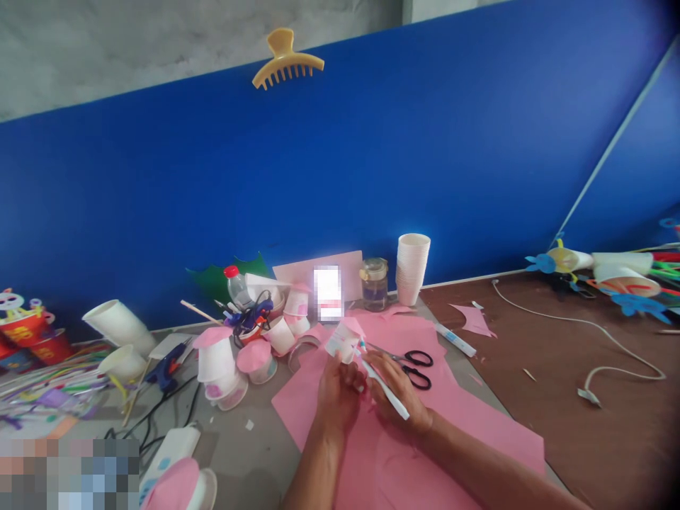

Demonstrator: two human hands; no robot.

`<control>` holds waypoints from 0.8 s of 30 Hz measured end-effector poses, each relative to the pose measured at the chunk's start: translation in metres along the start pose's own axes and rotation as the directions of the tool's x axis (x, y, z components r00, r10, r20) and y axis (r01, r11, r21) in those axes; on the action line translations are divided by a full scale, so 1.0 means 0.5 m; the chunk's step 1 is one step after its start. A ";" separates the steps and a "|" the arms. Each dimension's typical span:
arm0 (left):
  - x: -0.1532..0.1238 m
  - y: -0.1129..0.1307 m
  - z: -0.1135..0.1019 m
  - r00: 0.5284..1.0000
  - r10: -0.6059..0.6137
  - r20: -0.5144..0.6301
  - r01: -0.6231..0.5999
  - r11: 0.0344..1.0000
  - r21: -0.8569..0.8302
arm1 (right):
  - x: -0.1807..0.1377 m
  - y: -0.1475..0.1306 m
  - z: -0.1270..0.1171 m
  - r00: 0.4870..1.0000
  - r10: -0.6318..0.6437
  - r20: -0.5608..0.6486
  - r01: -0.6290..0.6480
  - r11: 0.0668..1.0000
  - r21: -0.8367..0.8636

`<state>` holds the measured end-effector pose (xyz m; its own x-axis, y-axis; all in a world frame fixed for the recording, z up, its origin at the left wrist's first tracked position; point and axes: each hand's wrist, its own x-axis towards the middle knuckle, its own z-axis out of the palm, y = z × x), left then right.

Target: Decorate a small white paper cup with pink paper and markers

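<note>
My left hand (336,391) is closed around a small white paper cup (343,343) with a pink paper piece on it, held tilted above the pink paper sheet (478,432). My right hand (399,398) grips a white glue pen (383,387), its tip touching the cup's side. Black-handled scissors (415,367) lie on the pink sheet just beyond my right hand.
A stack of white cups (411,269), a glass jar (375,284), a phone (328,292) and several decorated cups (223,365) stand by the blue board (340,177). A blue glue gun (168,367) lies left, a white cable (595,340) right, a yellow hair claw (287,60) on top.
</note>
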<state>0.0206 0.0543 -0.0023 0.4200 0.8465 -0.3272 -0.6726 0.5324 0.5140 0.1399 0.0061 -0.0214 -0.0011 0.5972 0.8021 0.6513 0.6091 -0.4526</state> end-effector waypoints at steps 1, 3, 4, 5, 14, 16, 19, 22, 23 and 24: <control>0.001 -0.001 0.000 1.000 0.004 0.002 -0.004 1.000 0.013 | -0.003 0.003 0.003 1.000 0.027 -0.012 -0.027 1.000 0.000; 0.001 -0.002 -0.001 1.000 0.004 0.018 -0.005 1.000 0.030 | -0.008 0.009 0.007 0.998 0.064 -0.018 -0.063 0.998 0.011; 0.001 -0.003 -0.001 1.000 0.003 0.028 -0.004 0.999 0.036 | -0.010 0.011 0.008 0.997 0.075 -0.013 -0.075 0.997 0.015; 0.001 -0.003 -0.001 0.999 0.003 0.036 -0.004 0.999 0.042 | -0.011 0.013 0.009 0.997 0.082 -0.006 -0.082 0.997 0.015; 0.004 -0.003 0.000 0.998 -0.037 0.056 0.037 0.999 0.009 | -0.004 0.007 0.005 0.998 0.041 0.054 -0.042 0.999 0.014; 0.004 -0.002 0.001 0.998 -0.023 0.050 0.024 1.000 -0.010 | -0.004 0.007 0.004 0.997 0.041 0.060 -0.041 0.999 0.010; 0.003 0.000 0.002 0.998 -0.027 0.054 0.028 0.999 -0.021 | -0.005 0.009 0.005 0.997 0.042 0.067 -0.043 0.999 0.021; 0.001 0.001 0.003 0.998 -0.042 0.055 0.042 0.999 -0.009 | -0.005 0.010 0.005 0.997 0.051 0.064 -0.053 0.998 0.030; 0.001 0.002 0.003 0.997 -0.043 0.057 0.043 0.999 -0.006 | -0.005 0.010 0.005 0.997 0.052 0.063 -0.054 0.998 0.031; 0.001 0.002 0.003 0.997 -0.043 0.059 0.043 0.999 -0.004 | -0.004 0.009 0.004 0.997 0.050 0.062 -0.052 0.998 0.031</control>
<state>0.0213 0.0552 -0.0007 0.4836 0.8218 -0.3014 -0.6562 0.5682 0.4964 0.1413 0.0088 -0.0261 -0.0158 0.6585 0.7524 0.6269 0.5927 -0.5056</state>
